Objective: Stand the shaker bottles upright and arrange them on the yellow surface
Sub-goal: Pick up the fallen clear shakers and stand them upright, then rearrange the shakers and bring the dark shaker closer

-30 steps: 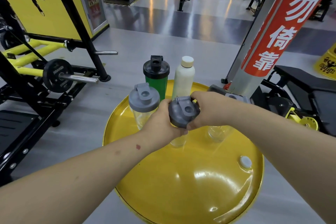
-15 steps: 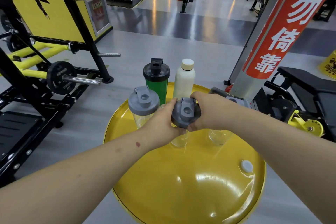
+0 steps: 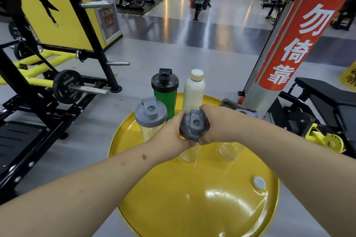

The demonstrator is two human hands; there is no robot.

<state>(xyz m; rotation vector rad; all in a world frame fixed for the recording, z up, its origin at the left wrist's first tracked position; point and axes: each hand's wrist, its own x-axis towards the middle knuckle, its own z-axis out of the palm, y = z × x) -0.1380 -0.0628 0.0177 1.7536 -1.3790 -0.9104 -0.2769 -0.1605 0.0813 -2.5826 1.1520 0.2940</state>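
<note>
A round yellow drum top [image 3: 192, 194] carries the bottles. Both hands grip one clear shaker bottle with a dark grey lid [image 3: 194, 127], which stands upright near the middle: my left hand [image 3: 171, 136] on its left side, my right hand [image 3: 215, 127] on its right. Left of it stands a clear shaker with a lighter grey lid [image 3: 150, 115]. Behind are a green shaker with a black lid [image 3: 164, 90] and a white bottle [image 3: 194, 90], both upright. Another clear shaker [image 3: 230, 150] stands under my right forearm, its lid mostly hidden.
A small white cap [image 3: 259, 182] sits in the drum top at the right. A red-wrapped pillar [image 3: 289, 44] rises just behind the drum. A weight rack with a plate [image 3: 68, 86] is at the left, a black bench [image 3: 323, 98] at the right.
The view has shifted slightly. My hands stay on the dark-lidded shaker, which has barely moved.
</note>
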